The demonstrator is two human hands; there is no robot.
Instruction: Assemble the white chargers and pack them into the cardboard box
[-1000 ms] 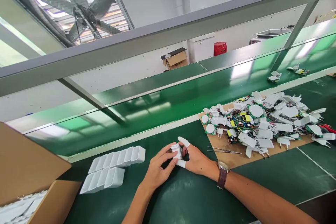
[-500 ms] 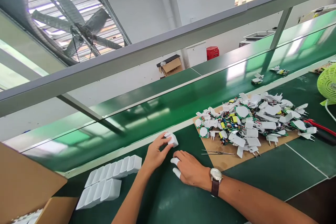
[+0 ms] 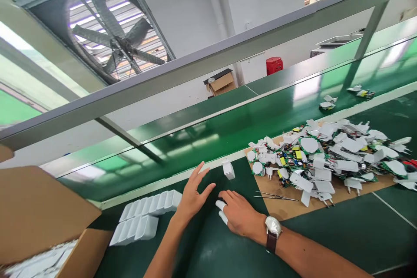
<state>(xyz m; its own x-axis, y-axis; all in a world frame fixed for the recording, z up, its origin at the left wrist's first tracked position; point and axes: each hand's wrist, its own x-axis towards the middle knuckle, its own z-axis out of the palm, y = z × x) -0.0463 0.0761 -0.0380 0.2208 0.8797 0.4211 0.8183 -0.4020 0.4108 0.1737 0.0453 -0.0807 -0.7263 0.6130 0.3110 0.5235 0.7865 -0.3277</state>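
My left hand [image 3: 194,192] hovers over the green table with fingers spread, holding nothing. A small white charger [image 3: 228,169] stands just beyond its fingertips, apart from it. My right hand [image 3: 240,215], with white finger cots and a wristwatch, rests flat on the table, fingers loosely stretched and holding nothing. To the left lie two rows of white charger shells [image 3: 143,219]. A heap of white plug parts and circuit boards [image 3: 329,154] sits on a cardboard sheet [image 3: 286,204] at right.
Tweezers [image 3: 275,195] lie on the cardboard sheet near my right hand. An open cardboard box [image 3: 42,221] with white parts stands at the left. A green conveyor belt [image 3: 228,126] runs behind the table, carrying a few parts [image 3: 327,102]. A large fan [image 3: 114,39] is overhead.
My left hand carried the white charger forward, set it down near the table's far edge and let go, opening its fingers. My right hand dropped flat onto the table.
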